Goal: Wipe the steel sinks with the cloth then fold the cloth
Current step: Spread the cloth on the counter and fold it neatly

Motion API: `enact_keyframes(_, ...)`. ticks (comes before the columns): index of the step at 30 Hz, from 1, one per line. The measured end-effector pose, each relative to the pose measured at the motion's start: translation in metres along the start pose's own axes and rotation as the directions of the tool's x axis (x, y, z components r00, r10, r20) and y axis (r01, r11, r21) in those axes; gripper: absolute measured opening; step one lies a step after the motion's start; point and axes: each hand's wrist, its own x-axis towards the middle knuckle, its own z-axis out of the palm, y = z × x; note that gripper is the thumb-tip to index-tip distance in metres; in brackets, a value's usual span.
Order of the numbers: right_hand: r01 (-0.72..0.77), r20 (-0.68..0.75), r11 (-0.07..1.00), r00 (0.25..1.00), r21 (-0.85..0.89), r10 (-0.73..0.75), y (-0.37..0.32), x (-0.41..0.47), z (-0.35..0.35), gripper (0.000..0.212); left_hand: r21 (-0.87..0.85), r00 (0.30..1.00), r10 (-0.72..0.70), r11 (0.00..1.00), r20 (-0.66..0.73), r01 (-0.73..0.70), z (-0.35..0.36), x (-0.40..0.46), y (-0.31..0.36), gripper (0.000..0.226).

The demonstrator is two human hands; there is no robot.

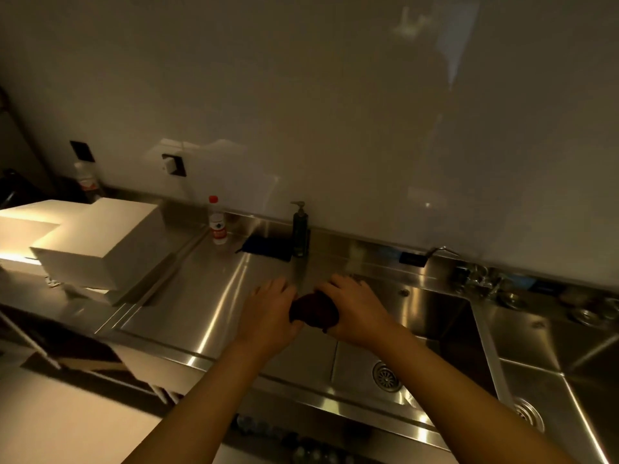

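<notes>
Dark cloth (313, 311) sits bunched between left hand (268, 313) and right hand (356, 308), both gripping it over the steel counter (207, 293) beside the left sink (432, 333), so folding looks underway; next needs flattening and squaring edges.

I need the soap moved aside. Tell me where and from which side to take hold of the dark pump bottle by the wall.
Take the pump bottle around its straight, upright body, below the pump head. Come from the front, since the wall stands right behind it and the spout juts left. A side grip around the slim body should suit better than pulling the pump.
</notes>
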Motion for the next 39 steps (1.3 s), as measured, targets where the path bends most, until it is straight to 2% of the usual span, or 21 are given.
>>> enact_keyframes(11,-0.129,0.048,0.976,0.991,0.177,0.122,0.053,0.020,0.055,0.089,0.032,0.988,0.057,0.998,0.145,-0.063,0.063,0.052,-0.022,0.023)
enact_keyframes(16,-0.132,0.048,0.932,0.991,0.338,0.123,0.081,0.044,0.085,0.075,0.081,0.979,0.046,0.995,0.198,-0.063,0.088,0.081,-0.040,0.024)
enact_keyframes(22,-0.143,0.086,0.881,0.989,0.451,0.117,0.102,0.060,0.118,0.070,0.122,0.964,0.019,0.991,0.265,-0.053,0.114,0.103,-0.059,0.026)
enact_keyframes(31,-0.231,0.167,0.889,0.970,0.395,0.178,0.102,0.082,0.177,0.069,0.111,0.910,0.007,0.992,0.415,-0.058,0.160,0.116,-0.090,0.027)
enact_keyframes(39,-0.359,0.268,0.873,0.923,0.331,0.277,0.081,0.111,0.208,0.074,0.053,0.859,0.060,0.994,0.508,-0.100,0.185,0.130,-0.139,0.031)
